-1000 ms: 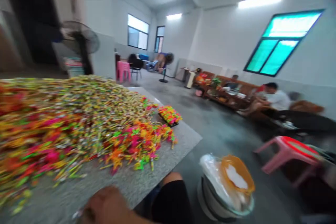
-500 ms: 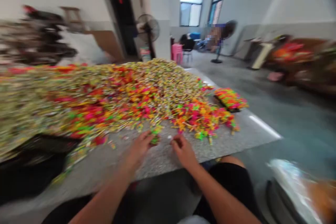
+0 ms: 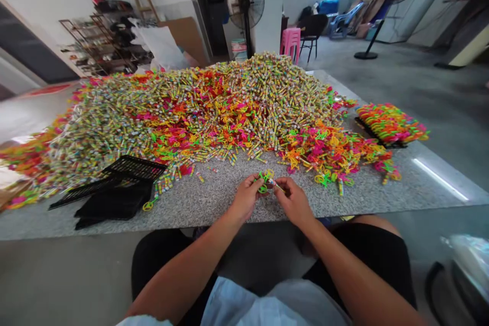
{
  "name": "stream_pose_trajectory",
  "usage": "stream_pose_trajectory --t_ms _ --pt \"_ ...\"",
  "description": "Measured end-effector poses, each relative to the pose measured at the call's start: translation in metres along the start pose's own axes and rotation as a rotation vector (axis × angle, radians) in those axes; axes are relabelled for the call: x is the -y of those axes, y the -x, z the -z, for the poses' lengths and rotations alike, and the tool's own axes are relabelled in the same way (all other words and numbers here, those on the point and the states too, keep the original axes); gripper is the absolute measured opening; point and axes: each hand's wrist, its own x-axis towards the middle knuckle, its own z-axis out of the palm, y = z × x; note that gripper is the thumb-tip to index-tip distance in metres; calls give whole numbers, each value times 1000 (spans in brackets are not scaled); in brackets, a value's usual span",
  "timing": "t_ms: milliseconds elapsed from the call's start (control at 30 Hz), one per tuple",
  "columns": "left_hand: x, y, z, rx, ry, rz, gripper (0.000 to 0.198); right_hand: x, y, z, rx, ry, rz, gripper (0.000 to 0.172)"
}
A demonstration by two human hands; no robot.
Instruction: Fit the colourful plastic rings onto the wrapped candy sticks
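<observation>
Near the front edge of the stone-topped table, my two hands are close together. My left hand (image 3: 246, 197) pinches a bright green looped plastic piece (image 3: 263, 183), with a yellow loop just beside it. In the fingers of my right hand (image 3: 296, 202) is a small printed tube (image 3: 275, 183), its white end facing the green piece. I cannot tell whether tube and piece touch. Behind my hands rises a large heap of similar printed tubes (image 3: 263, 81). A looser pile of pink, orange, yellow and green plastic pieces (image 3: 321, 150) lies to the right.
Black plastic trays (image 3: 114, 198) are stacked at the left of the tabletop (image 3: 214, 198). A filled black tray (image 3: 391, 122) of coloured pieces sits at the right. A standing fan (image 3: 245, 2), pink stools (image 3: 291, 41) and a black chair (image 3: 313, 30) stand beyond the table.
My hands have drawn together, and the tube in my right hand now shows beside the green piece. The view has shifted and tilted downward, and it is sharper.
</observation>
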Motion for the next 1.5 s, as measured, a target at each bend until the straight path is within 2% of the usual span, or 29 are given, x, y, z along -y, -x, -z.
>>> stream_pose_trajectory --t_ms 100,267,433,633,900,1133,1233,1333,1500 --pt "0 -1 -1 -10 17 28 37 0 -1 -1 -10 -78 -51 22" --pt "-2 -4 -4 -43 88 52 34 0 0 -4 60 -136 -84 22" --pt "0 -5 -2 -20 72 52 37 -5 0 -7 67 -151 -100 22" --pt "5 -3 -3 -10 9 9 40 -8 -5 -7 105 -311 -259 25" --pt "3 0 -7 17 -36 -44 44 -6 -6 -5 135 -674 -453 24" --pt "7 0 -3 45 -100 -57 39 -4 -10 0 140 -821 -591 21" --pt "12 0 1 24 -145 -29 39 -5 -13 3 109 -791 -577 23" --pt "14 -1 3 6 -143 -3 40 -7 -15 5 71 -662 -513 23" --pt "11 -5 0 -33 -144 -46 39 -9 -12 3 90 -519 -442 22"
